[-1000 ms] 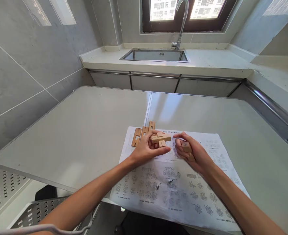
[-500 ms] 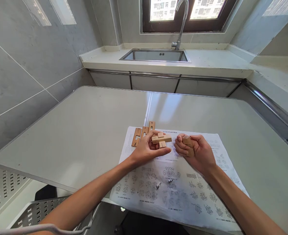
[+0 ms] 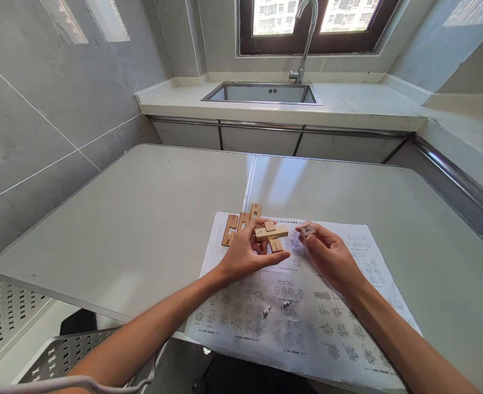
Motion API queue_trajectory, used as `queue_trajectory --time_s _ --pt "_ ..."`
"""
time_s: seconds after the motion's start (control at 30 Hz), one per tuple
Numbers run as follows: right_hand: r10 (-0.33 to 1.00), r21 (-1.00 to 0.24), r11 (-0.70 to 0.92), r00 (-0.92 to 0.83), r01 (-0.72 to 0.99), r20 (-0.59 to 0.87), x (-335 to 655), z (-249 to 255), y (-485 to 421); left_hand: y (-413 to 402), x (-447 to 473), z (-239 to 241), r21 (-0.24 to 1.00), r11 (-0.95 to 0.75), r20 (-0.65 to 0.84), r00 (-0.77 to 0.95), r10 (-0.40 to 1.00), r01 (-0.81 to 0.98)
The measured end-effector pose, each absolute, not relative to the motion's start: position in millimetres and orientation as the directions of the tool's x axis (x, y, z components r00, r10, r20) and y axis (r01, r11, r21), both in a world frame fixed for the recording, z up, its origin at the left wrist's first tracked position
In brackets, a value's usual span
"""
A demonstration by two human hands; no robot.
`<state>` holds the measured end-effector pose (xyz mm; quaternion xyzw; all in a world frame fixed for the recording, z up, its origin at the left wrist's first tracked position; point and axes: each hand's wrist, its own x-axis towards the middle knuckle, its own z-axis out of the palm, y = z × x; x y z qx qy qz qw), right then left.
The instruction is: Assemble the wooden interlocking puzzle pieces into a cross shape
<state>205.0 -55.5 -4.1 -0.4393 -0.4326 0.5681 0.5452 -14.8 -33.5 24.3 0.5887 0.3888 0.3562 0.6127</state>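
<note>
Two hands busy: left hand [image 3: 245,253] clamped on a small interlocked cluster of tan wooden puzzle bars [image 3: 271,235], right hand [image 3: 327,254] pinching one loose tan wooden block [image 3: 307,230] just beside it, above the printed white instruction sheet [image 3: 298,317] on the grey worktop [image 3: 143,213]. Probably light, stiff, slick wood; best gripped on flat sides.

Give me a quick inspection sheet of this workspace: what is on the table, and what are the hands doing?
Surface: pale grey table, seam down the middle.
Job's things: crossed tan wooden puzzle bars; single small wooden bar with a printed mark; loose notched wooden pieces lying flat.
Clutter: white printed diagram sheet under the hands.
Hands: left hand holds the crossed bars; right hand pinches the single bar, apart from them.
Cables: nothing seen.
Surroundings: steel sink, curved tap, window, grey tiled wall.
</note>
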Motion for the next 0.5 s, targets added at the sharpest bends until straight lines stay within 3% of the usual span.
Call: queue_trajectory --time_s 0.3,0.5 --pt "0.980 -0.971 0.165 0.080 0.171 0.181 191.7 -2.3 -63.4 -31.1 -14.5 13.7 0.988 -0.113 0.059 0.424 0.904 0.103" --pt "0.949 -0.918 0.274 0.073 0.287 0.306 189.4 -6.9 -67.7 -29.8 -14.5 12.2 0.967 -0.188 0.098 0.430 0.898 0.174"
